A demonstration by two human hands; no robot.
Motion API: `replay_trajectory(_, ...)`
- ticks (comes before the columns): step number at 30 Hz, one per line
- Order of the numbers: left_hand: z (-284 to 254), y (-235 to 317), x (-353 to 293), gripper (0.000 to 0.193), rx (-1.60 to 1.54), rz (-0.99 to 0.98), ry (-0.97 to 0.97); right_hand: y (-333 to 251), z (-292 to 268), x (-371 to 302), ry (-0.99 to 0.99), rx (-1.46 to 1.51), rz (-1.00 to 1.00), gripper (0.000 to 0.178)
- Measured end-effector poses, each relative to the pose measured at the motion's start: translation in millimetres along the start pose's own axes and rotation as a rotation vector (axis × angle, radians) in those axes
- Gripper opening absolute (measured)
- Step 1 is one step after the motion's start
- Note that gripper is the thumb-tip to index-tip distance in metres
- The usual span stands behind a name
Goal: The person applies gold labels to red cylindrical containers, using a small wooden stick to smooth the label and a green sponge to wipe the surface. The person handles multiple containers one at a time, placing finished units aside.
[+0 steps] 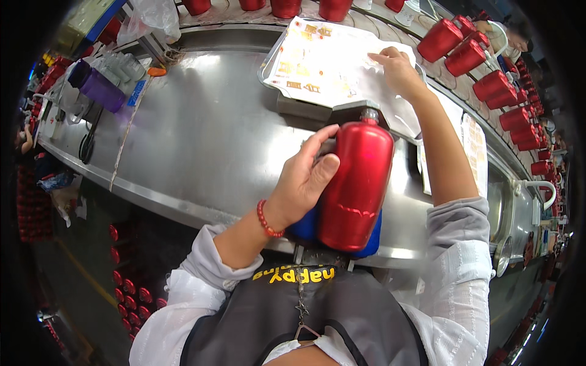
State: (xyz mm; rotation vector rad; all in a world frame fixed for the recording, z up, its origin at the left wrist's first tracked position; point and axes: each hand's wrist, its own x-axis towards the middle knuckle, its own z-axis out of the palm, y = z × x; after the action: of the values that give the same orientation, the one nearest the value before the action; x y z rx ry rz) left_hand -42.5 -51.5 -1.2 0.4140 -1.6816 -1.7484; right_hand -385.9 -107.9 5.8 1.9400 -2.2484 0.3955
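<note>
A glossy red metal bottle (359,183) with a bare threaded neck leans in front of me over a blue pad (370,239). My left hand (300,179) holds its left side, thumb along the body and forefinger near the shoulder; the other fingers are partly hidden. Farther off, my right hand (398,70) reaches over a white sheet (332,64) printed with small orange and brown designs. Its fingers stretch onto the sheet's right part, where glare washes out detail; the thumb is hidden. The sheet lies on a tray (264,74) raised above the metal bench.
A steel bench (201,128) spans the view. At left stand a purple bottle (96,87) and an orange-handled tool (157,71). Another printed sheet (474,152) lies right of my forearm. Red bottles (439,40) line a conveyor behind; a white curved pipe (545,186) rises at right.
</note>
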Motion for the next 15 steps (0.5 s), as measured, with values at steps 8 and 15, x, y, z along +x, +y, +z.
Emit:
replay_trajectory(8, -1.8, -9.6, -11.0, 0.069, -0.066, -0.041, -0.019, 10.6, -40.5, -40.8, -0.259, -0.01, -0.129, 0.035)
replay_trajectory(15, -1.1, -14.6, -6.2, 0.066, -0.081, -0.015, -0.02, 51.4, -58.9, -78.9, -0.125, -0.116, -0.132, 0.037)
